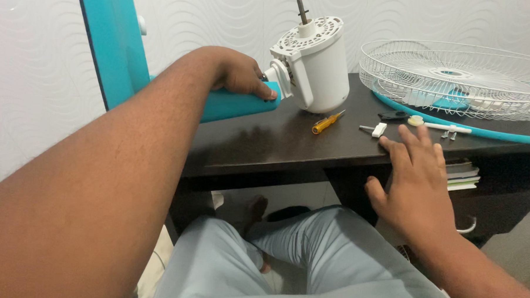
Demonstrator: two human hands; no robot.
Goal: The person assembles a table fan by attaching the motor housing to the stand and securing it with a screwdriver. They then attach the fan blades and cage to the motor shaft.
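1. Fan motor housing [315,62], smooth white plastic, stands on the dark desk [265,140] with its shaft pointing up.
2. Behind it I see the wire grille [455,76], round and open.
3. My left hand [241,75] grips the teal neck [234,104].
4. My right hand [414,178] rests flat and open at the desk edge.
5. Between them lies a yellow screwdriver [327,122].

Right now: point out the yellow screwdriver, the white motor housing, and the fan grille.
yellow screwdriver [323,124], head view, on its yellow handle.
white motor housing [323,74], head view, on its smooth side wall.
fan grille [497,72], head view, on the white wire ribs right of the hub.
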